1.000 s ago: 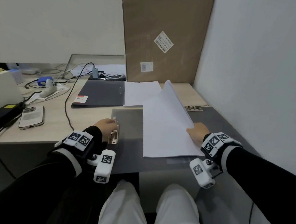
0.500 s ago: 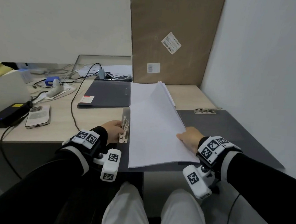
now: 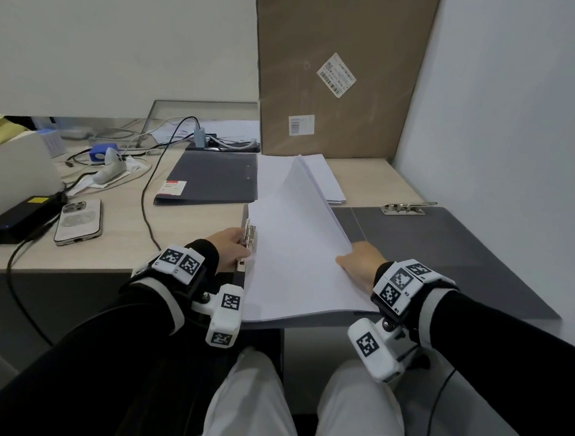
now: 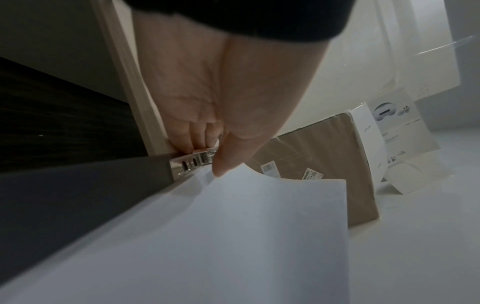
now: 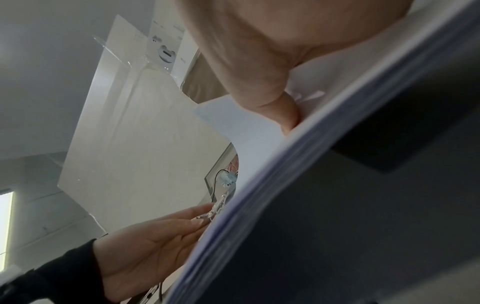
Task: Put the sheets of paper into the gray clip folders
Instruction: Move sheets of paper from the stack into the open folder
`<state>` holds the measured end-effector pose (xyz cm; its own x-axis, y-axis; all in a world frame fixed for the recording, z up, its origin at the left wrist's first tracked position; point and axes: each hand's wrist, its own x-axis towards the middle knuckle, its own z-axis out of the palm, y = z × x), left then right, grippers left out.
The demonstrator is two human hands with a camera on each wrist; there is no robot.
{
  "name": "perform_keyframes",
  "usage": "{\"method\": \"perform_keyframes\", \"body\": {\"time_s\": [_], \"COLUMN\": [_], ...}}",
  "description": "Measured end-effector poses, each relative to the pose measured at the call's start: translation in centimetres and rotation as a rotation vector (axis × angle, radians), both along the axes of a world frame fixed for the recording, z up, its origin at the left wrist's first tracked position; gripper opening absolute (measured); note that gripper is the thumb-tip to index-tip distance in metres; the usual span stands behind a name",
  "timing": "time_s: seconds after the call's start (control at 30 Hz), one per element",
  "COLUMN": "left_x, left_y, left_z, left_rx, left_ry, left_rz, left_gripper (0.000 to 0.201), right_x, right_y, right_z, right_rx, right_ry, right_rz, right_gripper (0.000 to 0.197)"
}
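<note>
Left hand fingers pinch the metal clip up. Right hand pinches the paper stack; its far edge sits beside the left fingertips, not yet clamped. Second open gray folder beyond the right fingers, empty; spare sheets left.

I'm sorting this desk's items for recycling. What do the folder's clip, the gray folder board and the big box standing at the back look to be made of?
Clip: metal, likely plated steel, going by its bright silvery shine.
Gray folder: looks like stiff plastic or coated board; matte, smooth, flat. Which one I cannot tell.
Box: brown cardboard, dull kraft surface with stuck-on printed labels.
</note>
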<state>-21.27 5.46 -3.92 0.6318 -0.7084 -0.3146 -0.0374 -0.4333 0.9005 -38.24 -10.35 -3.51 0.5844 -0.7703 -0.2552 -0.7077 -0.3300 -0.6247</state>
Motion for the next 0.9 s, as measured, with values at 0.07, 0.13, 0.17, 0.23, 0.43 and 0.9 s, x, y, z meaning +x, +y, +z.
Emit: {"method": "perform_keyframes", "body": {"time_s": [0.07, 0.13, 0.17, 0.23, 0.43, 0.9], "left_x": [-0.1, -0.2, 0.0, 0.2, 0.1, -1.6], "left_y": [0.0, 0.1, 0.1, 0.0, -0.3, -1.8], "left_z": [0.0, 0.1, 0.0, -0.1, 0.1, 0.8], "left_rx": [0.009, 0.023, 0.028, 0.041, 0.309, 0.697], "left_ry": [-0.022, -0.051, -0.055, -0.063, -0.337, -0.693], "left_rz": [-0.009, -0.016, -0.021, -0.033, -0.114, -0.29], "left_gripper": [0.038, 0.041, 0.041, 0.034, 0.081, 0.075], "right_x": [-0.1, -0.3, -0.3, -0.3, -0.1, -1.1], "right_y": [0.0, 0.0, 0.1, 0.2, 0.4, -0.4], "right_z": [-0.1, -0.2, -0.3, -0.3, -0.3, 1.9], "right_rx": [0.004, 0.003, 0.001, -0.006, -0.016, -0.006], "right_ry": [-0.004, -0.008, -0.008, -0.007, 0.034, 0.163], "right_rz": [0.01, 0.011, 0.009, 0.005, 0.016, 0.148], "right_gripper": [0.036, 0.036, 0.035, 0.035, 0.034, 0.033]}}
